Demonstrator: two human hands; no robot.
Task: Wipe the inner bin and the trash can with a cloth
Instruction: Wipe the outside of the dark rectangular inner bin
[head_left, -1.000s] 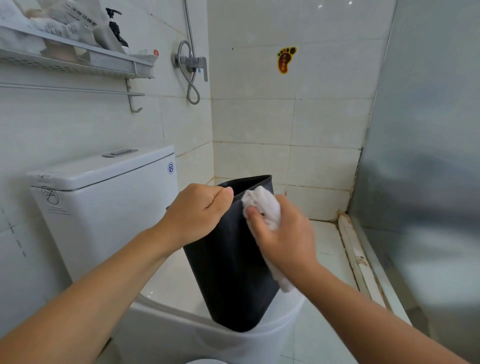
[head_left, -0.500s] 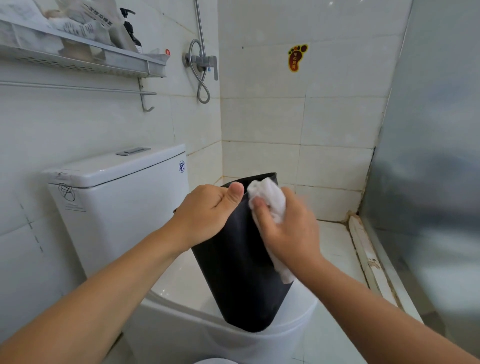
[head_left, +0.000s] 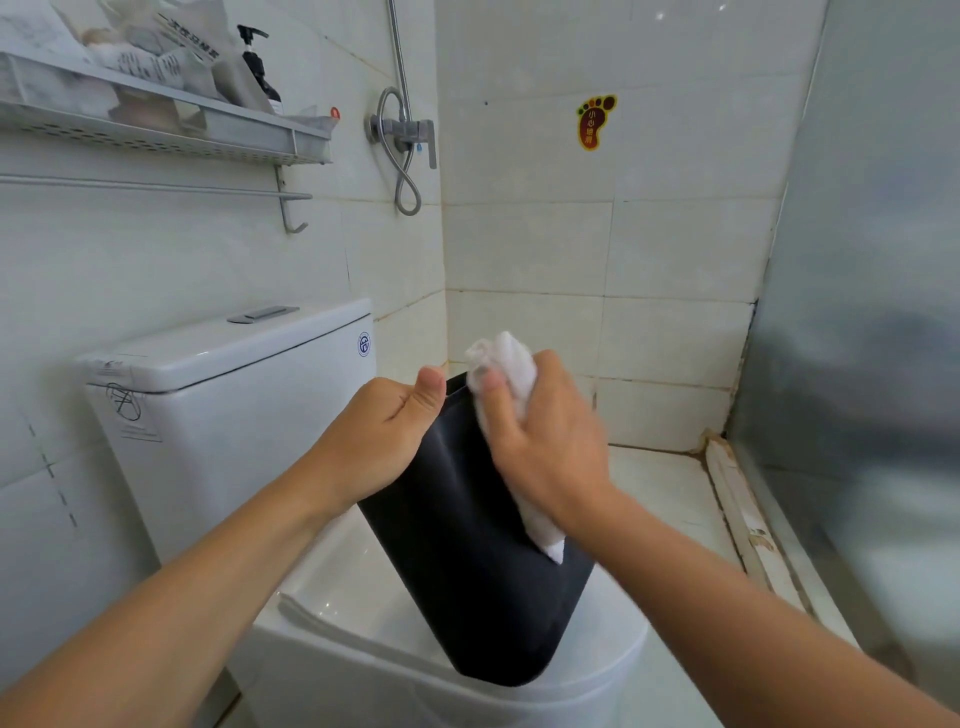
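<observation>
Standing on the closed white toilet lid (head_left: 597, 680), a black inner bin (head_left: 467, 561) tilts back toward the corner while a person works at its upper edge. Their left hand (head_left: 379, 441) grips the bin's rim, fingers curled and thumb up against the near wall. Their right hand (head_left: 545, 447) clutches a bunched white cloth (head_left: 506, 364) against the rim beside that thumb, with one end of the cloth hanging below the wrist against the bin's side. Behind and to the left sits the toilet cistern (head_left: 218, 415). Farther back, a wall shelf (head_left: 156, 130) carries packets and a black pump bottle (head_left: 262, 73), next to a shower valve (head_left: 402, 135), and a foot-shaped sticker (head_left: 593, 122) marks the tiled far wall.
</observation>
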